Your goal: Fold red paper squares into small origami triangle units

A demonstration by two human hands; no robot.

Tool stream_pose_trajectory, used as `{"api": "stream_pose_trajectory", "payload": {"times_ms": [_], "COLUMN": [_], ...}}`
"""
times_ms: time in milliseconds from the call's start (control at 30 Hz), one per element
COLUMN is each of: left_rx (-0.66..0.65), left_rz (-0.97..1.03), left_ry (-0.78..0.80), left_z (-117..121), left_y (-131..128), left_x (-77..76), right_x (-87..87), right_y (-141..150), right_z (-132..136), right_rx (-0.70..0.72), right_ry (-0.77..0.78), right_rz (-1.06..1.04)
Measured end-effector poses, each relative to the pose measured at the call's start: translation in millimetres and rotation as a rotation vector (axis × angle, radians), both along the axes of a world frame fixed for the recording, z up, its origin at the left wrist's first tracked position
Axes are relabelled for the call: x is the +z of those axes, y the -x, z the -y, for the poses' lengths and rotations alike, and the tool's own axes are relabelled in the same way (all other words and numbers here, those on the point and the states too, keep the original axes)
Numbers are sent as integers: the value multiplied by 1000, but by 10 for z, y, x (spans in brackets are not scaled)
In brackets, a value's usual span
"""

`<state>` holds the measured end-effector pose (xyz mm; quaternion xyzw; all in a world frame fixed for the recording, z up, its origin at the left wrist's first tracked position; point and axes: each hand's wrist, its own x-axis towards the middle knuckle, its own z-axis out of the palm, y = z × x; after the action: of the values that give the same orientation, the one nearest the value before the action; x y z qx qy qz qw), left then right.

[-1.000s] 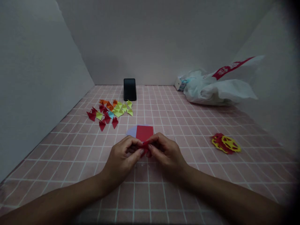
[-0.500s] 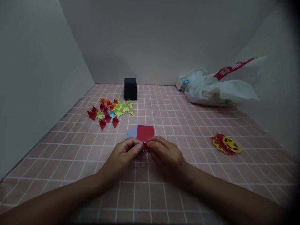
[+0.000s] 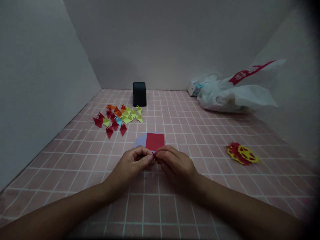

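My left hand (image 3: 130, 167) and my right hand (image 3: 176, 165) meet fingertip to fingertip over the pink tiled tabletop (image 3: 160, 206). Between the fingertips sits a small folded red paper piece (image 3: 153, 156), pinched by both hands and mostly hidden by the fingers. Just beyond the hands lies a red paper square (image 3: 155, 141) on top of a pale lilac sheet (image 3: 141, 140).
A heap of several small folded paper triangles (image 3: 117, 118) in red, orange, yellow-green and blue lies at the left. A black phone (image 3: 139, 94) leans on the back wall. A white plastic bag (image 3: 232, 95) sits at the back right. A red and yellow paper ring piece (image 3: 242, 154) lies right.
The hands have closed tighter on the red piece and lowered toward the table; less of the red paper shows between the fingers now. The view has shifted slightly.
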<state>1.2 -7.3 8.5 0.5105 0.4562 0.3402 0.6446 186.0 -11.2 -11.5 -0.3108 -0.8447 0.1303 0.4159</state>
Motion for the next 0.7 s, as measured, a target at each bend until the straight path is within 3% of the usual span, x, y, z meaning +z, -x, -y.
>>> {"api": "stream_pose_trajectory", "payload": {"times_ms": [300,700], "left_rx": [23,100], "left_rz": [-82,-193], "left_ry": [-105,-251], "left_z": [-8,-14], "left_y": [-23,-9], "left_x": [81,83], "right_x": [9,44], "right_y": [-4,-4], "right_z": [-6,20], "right_rx": [-14,-72], "right_ry": [74,307], "right_rz": [-43,-88]}}
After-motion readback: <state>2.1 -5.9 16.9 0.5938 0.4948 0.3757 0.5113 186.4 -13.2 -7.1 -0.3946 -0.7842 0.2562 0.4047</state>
